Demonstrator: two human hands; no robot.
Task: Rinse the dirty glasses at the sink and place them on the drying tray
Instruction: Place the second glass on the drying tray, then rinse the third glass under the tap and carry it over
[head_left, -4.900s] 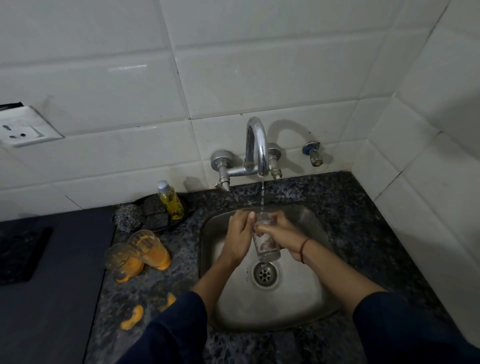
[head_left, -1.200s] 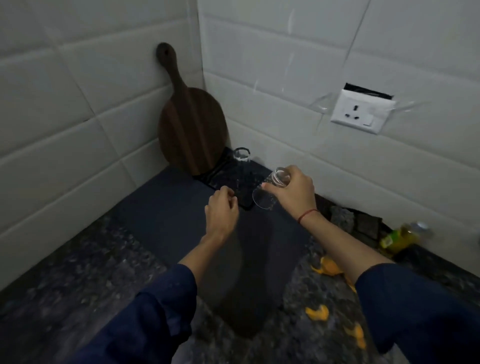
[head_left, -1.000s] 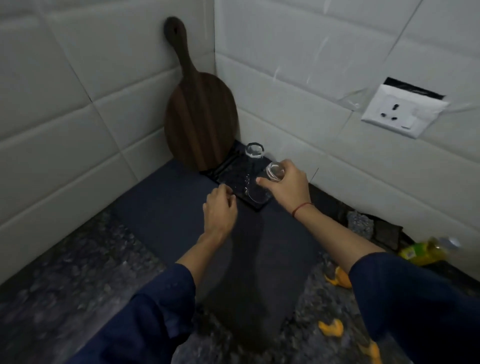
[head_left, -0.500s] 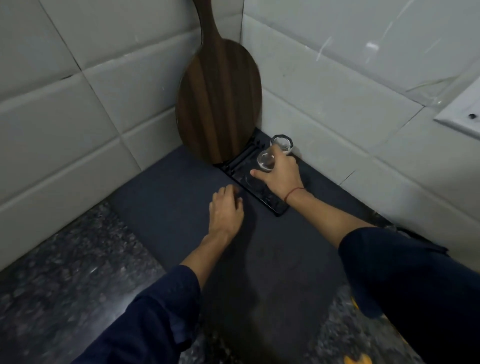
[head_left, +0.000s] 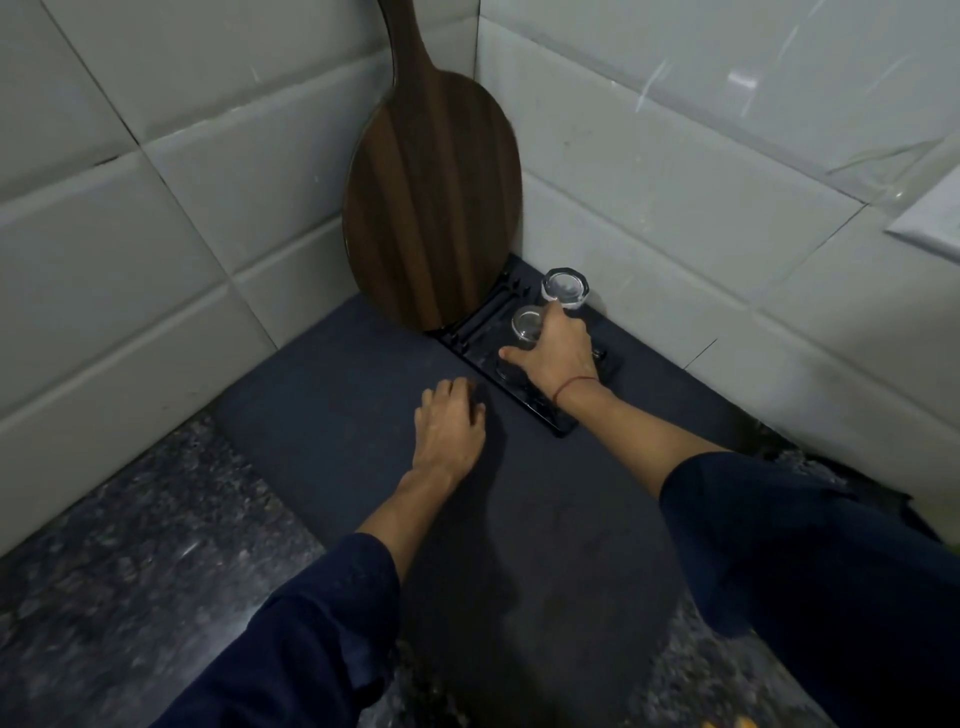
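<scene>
Leaning cutting board (head_left: 434, 208) flanks tray (head_left: 480, 332); mat (head_left: 363, 374) open.

Your clothing, listed:
- Left sleeve (head_left: 291, 634): you wear dark navy cloth, long and loose. It is creased near the cuff and ends at mid-forearm, at the near left.
- Right sleeve (head_left: 810, 571): the same dark navy cloth, wide, ending partway down your forearm, at the near right.
- Red thread (head_left: 574, 387): a thin band round your right wrist.
- Left hand (head_left: 449, 431) and right hand (head_left: 558, 353): bare.
</scene>
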